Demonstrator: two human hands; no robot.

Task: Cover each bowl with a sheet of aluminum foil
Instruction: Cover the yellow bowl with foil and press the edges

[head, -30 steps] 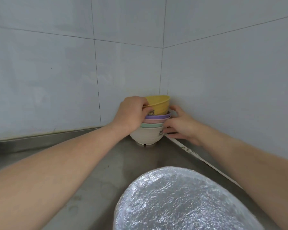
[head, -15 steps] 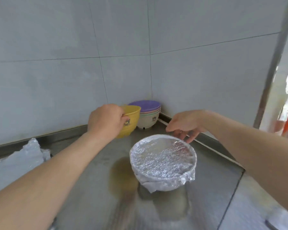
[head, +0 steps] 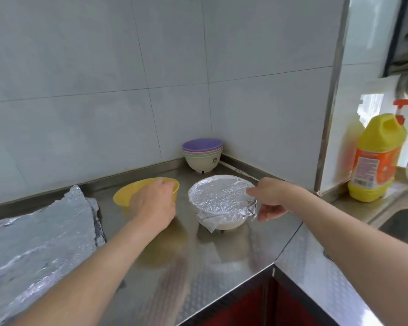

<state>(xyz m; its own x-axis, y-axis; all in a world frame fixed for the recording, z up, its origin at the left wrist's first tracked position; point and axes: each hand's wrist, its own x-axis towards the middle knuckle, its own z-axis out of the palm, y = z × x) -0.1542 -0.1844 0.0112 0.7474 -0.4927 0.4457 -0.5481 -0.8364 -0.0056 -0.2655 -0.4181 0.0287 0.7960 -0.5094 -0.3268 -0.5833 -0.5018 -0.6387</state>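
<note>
The yellow bowl (head: 146,190), lifted off the stack of bowls (head: 202,154) a second ago, now sits on the bench (head: 222,267). The right hand (head: 272,198) has reached the foil-covered bowl (head: 222,201).

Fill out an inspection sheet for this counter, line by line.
Surface: steel counter, bare in the middle.
Job's things: yellow bowl uncovered; foil-covered bowl beside it; stacked bowls uncovered in the corner; foil sheet lying at left.
Clutter: yellow detergent bottle by the sink.
Grippers: left hand on the yellow bowl's rim; right hand open at the covered bowl's edge.
Cables: nothing seen.
Surroundings: tiled walls meeting in a corner.
</note>
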